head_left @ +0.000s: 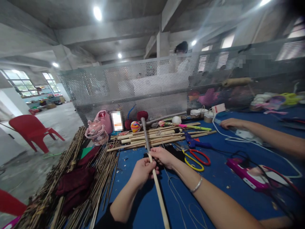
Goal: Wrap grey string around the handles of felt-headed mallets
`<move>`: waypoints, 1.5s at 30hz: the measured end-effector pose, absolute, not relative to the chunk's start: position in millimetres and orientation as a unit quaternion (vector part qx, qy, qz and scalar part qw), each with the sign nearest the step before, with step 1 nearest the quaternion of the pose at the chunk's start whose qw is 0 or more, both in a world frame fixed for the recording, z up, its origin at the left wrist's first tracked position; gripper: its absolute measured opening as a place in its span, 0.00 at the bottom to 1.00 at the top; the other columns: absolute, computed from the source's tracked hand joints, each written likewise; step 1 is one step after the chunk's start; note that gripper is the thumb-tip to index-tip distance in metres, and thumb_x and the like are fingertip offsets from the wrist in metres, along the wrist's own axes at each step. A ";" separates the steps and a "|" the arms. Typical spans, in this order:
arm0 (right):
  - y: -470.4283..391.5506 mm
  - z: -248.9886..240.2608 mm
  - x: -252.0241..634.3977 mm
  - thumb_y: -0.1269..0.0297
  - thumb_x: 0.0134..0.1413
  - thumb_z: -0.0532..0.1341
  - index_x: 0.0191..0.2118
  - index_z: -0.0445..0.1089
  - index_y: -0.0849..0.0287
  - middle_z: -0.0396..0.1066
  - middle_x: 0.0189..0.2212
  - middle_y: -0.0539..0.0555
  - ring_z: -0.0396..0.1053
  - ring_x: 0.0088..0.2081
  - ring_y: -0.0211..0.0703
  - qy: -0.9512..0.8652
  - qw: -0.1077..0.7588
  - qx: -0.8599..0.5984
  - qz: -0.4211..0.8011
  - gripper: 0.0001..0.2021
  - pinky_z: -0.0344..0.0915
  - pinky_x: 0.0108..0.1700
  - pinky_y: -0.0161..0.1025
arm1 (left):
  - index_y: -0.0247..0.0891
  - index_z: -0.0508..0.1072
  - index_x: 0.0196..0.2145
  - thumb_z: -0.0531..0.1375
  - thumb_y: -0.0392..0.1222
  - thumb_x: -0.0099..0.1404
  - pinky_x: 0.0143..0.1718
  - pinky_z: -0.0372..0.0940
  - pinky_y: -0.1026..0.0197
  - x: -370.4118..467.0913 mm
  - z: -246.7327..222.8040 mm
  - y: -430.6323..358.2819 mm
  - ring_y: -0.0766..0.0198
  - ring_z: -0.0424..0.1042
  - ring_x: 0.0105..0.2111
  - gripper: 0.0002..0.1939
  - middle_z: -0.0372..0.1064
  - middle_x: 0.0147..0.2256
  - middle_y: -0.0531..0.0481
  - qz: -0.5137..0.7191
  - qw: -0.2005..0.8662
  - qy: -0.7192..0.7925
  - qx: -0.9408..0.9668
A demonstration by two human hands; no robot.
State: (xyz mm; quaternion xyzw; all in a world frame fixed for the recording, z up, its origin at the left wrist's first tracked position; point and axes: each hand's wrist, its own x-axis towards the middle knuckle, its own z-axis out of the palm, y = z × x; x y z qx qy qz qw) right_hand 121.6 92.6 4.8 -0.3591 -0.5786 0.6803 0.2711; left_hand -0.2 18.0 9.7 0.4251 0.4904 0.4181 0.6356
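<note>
A long pale wooden stick (160, 194) with a grey-covered upper part slants away from me over the blue table. Its far end meets a dark red ball (142, 115); I cannot tell whether the two are joined. My left hand (142, 172) is closed round the stick where pale wood and grey meet. Just above it, my right hand (164, 157) pinches the same stick, a silver bangle on its wrist. Beside the right hand lie scissors (194, 162) with yellow and red handles and a blue glue gun (195, 142). Thin thread (175, 194) trails below.
Several wooden sticks (133, 138) lie behind my hands. Bundled twigs (69, 152) and maroon cloth (76, 184) are at left. A co-worker's hand (230, 123) rests at right near a white cord and a magenta box (250, 178). A perforated metal screen (128, 86) stands behind.
</note>
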 end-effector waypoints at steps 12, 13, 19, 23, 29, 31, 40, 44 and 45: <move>99.4 -13.6 111.2 0.60 0.44 0.60 0.23 0.59 0.62 0.58 0.13 0.43 0.50 0.15 0.27 -0.622 0.247 -0.402 0.625 0.11 0.45 0.17 0.28 | 0.34 0.64 0.26 0.64 0.49 0.45 0.20 0.60 0.68 -3.5 -4.0 23.0 0.72 0.63 0.16 0.18 0.62 0.17 0.56 0.408 0.579 0.549 0.445; 100.2 -12.6 114.5 0.59 0.45 0.59 0.24 0.60 0.62 0.56 0.13 0.42 0.47 0.13 0.26 -0.619 0.227 -0.388 0.644 0.12 0.42 0.16 0.28 | 0.33 0.64 0.26 0.63 0.49 0.46 0.21 0.60 0.68 -3.8 -2.8 22.7 0.71 0.65 0.18 0.17 0.64 0.19 0.54 0.401 0.602 0.532 0.440; 100.6 -4.4 131.9 0.55 0.45 0.59 0.32 0.62 0.62 0.56 0.13 0.42 0.43 0.12 0.25 -0.592 0.198 -0.318 0.714 0.14 0.35 0.14 0.27 | 0.33 0.67 0.33 0.62 0.48 0.50 0.26 0.63 0.67 -5.5 8.7 17.6 0.68 0.70 0.26 0.17 0.70 0.31 0.45 0.389 0.705 0.448 0.389; 97.4 -7.9 124.9 0.56 0.42 0.61 0.26 0.60 0.63 0.59 0.14 0.44 0.49 0.13 0.26 -0.609 0.227 -0.342 0.679 0.14 0.41 0.15 0.27 | 0.34 0.66 0.33 0.61 0.49 0.49 0.23 0.62 0.67 -3.3 6.5 18.0 0.67 0.70 0.24 0.18 0.70 0.28 0.47 0.373 0.679 0.490 0.399; 95.3 -10.7 119.5 0.56 0.41 0.61 0.26 0.59 0.62 0.59 0.15 0.44 0.52 0.15 0.27 -0.607 0.252 -0.356 0.665 0.15 0.46 0.17 0.28 | 0.34 0.65 0.27 0.61 0.52 0.47 0.20 0.60 0.68 -1.0 -0.1 19.5 0.69 0.67 0.19 0.18 0.67 0.22 0.51 0.389 0.588 0.542 0.458; 95.8 -8.3 122.6 0.55 0.44 0.59 0.28 0.59 0.61 0.55 0.13 0.42 0.46 0.13 0.26 -0.609 0.224 -0.339 0.681 0.14 0.41 0.15 0.28 | 0.33 0.65 0.28 0.61 0.52 0.48 0.21 0.61 0.68 -2.0 1.3 19.2 0.69 0.68 0.21 0.18 0.68 0.24 0.50 0.387 0.616 0.519 0.449; 94.9 -5.9 121.4 0.56 0.44 0.60 0.26 0.58 0.61 0.54 0.13 0.41 0.43 0.11 0.24 -0.620 0.234 -0.331 0.672 0.14 0.38 0.12 0.28 | 0.34 0.63 0.27 0.62 0.50 0.48 0.15 0.56 0.70 -1.6 -1.0 20.5 0.73 0.61 0.14 0.17 0.62 0.17 0.55 0.417 0.542 0.558 0.469; 95.8 -6.1 124.1 0.56 0.46 0.59 0.27 0.59 0.61 0.51 0.12 0.40 0.42 0.11 0.25 -0.610 0.221 -0.315 0.693 0.13 0.37 0.12 0.27 | 0.34 0.65 0.27 0.61 0.49 0.48 0.18 0.59 0.69 -2.0 0.2 20.6 0.71 0.65 0.17 0.16 0.65 0.19 0.53 0.418 0.570 0.531 0.468; 96.3 -6.2 125.1 0.56 0.46 0.58 0.27 0.59 0.61 0.50 0.11 0.40 0.41 0.11 0.25 -0.607 0.218 -0.308 0.699 0.13 0.37 0.12 0.27 | 0.33 0.65 0.28 0.61 0.49 0.48 0.19 0.59 0.69 -2.1 1.8 20.1 0.70 0.66 0.19 0.16 0.66 0.22 0.52 0.412 0.589 0.522 0.459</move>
